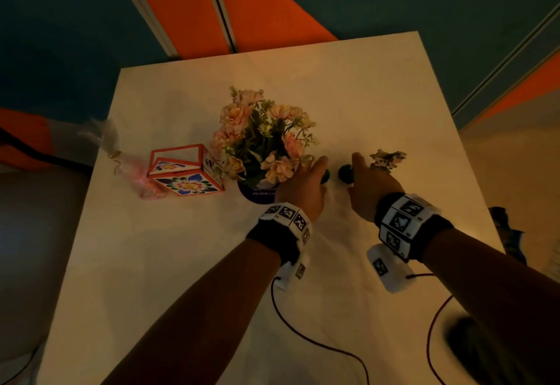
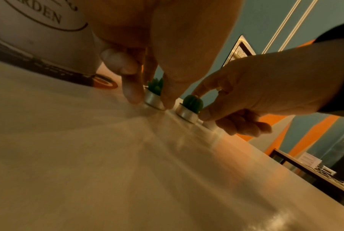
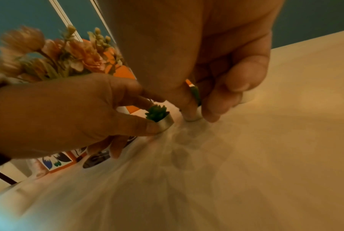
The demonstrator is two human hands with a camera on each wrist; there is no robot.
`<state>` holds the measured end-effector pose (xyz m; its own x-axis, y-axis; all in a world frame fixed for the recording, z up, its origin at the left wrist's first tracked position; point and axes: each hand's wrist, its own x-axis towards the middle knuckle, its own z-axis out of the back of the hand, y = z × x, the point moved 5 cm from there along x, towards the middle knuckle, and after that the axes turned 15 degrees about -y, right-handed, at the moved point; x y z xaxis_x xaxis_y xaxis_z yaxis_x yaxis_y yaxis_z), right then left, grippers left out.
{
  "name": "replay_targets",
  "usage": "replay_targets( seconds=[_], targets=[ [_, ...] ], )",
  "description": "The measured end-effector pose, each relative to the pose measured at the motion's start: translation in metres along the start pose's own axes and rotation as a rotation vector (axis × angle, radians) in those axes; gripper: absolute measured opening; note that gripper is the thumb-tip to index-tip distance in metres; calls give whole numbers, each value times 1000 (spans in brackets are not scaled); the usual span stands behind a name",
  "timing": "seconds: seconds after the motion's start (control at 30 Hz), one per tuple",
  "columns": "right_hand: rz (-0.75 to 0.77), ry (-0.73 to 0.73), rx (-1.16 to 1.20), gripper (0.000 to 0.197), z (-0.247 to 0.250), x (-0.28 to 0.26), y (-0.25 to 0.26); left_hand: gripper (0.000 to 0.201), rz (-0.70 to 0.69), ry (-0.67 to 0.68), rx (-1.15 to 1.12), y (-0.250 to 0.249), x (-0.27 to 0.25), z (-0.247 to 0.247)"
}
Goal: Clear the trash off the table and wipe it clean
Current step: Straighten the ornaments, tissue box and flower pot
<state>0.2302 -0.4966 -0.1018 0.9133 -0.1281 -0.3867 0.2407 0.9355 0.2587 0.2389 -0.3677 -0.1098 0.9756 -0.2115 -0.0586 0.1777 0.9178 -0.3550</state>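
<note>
On the white table point(image 1: 348, 90) two small cactus tealight candles in metal cups stand side by side, right of the flower pot. My left hand point(image 1: 318, 172) pinches the spiky succulent candle point(image 2: 154, 97) by its cup, thumb on one side and fingers on the other. The round cactus candle point(image 2: 188, 109) is pinched by my right hand point(image 1: 357, 169), whose fingers hide most of it in the right wrist view. Both cups sit on or just above the tabletop. A crumpled patterned wrapper point(image 1: 388, 159) lies just beyond my right hand.
A pot of pink artificial flowers point(image 1: 263, 142) stands against my left hand. Further left are a floral orange-edged box point(image 1: 185, 172) and a clear plastic bag with pink contents point(image 1: 142, 183) near the table's left edge. Red cables point(image 1: 303, 333) trail from my wrists.
</note>
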Motion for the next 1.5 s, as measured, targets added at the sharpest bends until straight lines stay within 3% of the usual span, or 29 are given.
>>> replay_targets(
  seconds=[0.2,0.43,0.77,0.93,1.03,1.23,1.4,1.5],
  targets=[
    [47,-6,16,59,-3,9,0,47,-11,-59,-32,-3,3,-5],
    [100,-5,0,59,-7,16,11,47,53,-151,-71,14,15,-6],
    [116,-47,45,39,-5,15,13,51,60,-137,-86,8,15,-7],
    [135,-58,80,56,-1,9,12,51,62,-163,-104,7,16,-5],
    [131,-67,166,56,2,-12,1,55,77,-116,-87,6,11,-5],
    [-67,-161,362,34,4,-55,-62,68,21,-85,10,-5,-8,1],
    [-154,-263,466,42,9,-46,-80,65,-69,-83,-34,-23,-8,-2],
    [-209,-286,505,59,14,-22,-77,63,-72,-45,-36,-32,3,-3]
  ],
)
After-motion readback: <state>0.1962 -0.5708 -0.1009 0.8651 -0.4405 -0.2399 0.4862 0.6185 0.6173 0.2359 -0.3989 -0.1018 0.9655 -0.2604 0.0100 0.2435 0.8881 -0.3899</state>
